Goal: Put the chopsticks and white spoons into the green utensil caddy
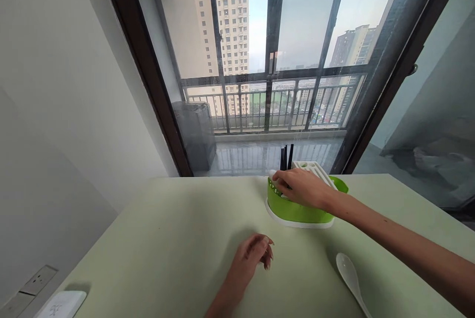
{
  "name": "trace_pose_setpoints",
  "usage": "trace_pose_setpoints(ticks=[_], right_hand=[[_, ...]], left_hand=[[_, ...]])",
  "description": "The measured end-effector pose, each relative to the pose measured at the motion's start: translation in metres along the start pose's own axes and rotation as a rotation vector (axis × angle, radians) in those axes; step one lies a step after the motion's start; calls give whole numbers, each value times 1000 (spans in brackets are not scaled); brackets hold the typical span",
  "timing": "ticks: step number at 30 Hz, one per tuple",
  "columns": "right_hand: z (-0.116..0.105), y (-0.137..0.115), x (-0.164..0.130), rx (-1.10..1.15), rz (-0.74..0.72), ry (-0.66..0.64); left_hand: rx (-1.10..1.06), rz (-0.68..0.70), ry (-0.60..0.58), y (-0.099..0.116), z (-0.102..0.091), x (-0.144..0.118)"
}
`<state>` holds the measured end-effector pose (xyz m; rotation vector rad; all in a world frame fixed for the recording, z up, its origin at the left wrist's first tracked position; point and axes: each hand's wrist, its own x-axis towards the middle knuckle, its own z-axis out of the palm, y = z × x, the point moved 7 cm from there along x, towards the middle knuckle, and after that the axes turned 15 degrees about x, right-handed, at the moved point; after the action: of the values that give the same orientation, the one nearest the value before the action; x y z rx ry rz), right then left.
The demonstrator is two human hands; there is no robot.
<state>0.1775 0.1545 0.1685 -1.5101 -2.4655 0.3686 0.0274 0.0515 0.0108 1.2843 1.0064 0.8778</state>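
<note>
A small white item was pinched by the right hand (302, 188) over the green utensil holder (300, 209). The left hand (254, 253) was loosely curled, empty, on the table (166, 239).

Bare table (178, 239) lies open left of the green holder (297, 209); a white spoon (351, 276) blocks the near right.
</note>
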Motion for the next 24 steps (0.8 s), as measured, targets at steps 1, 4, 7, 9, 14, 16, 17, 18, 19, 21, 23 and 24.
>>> trace_pose_setpoints(ticks=[1, 4, 7, 9, 14, 16, 17, 18, 19, 21, 23, 24], right_hand=[[1, 0, -3, -5, -14, -11], [3, -2, -10, 6, -58, -30], [1, -3, -16, 3, -87, -20], [0, -4, -18, -1, -97, -9], [-3, -5, -20, 7, -98, -4], [-3, -4, -21, 15, -96, -13], [-3, -4, -21, 20, -94, -15], [-3, -4, -22, 24, -91, -16], [-4, -4, -23, 27, -88, -16], [-6, -5, -25, 25, -85, -15], [-8, -6, -27, 22, -87, -13], [-8, -6, -28, 21, -89, -12]], left_hand=[[1, 3, -3, -1, 0, 1], [4, 20, -8, -4, -1, 3], [11, 30, -5, -5, -2, 3], [20, 31, -5, -5, -2, 4], [33, 34, -2, -4, -2, 3], [32, 38, -10, -4, -2, 3], [32, 43, -17, -4, -1, 3], [30, 48, -22, -4, -1, 3], [28, 51, -24, -3, -1, 3], [26, 55, -24, -3, -1, 2], [26, 58, -23, -2, -1, 2], [28, 59, -24, -1, -1, 2]])
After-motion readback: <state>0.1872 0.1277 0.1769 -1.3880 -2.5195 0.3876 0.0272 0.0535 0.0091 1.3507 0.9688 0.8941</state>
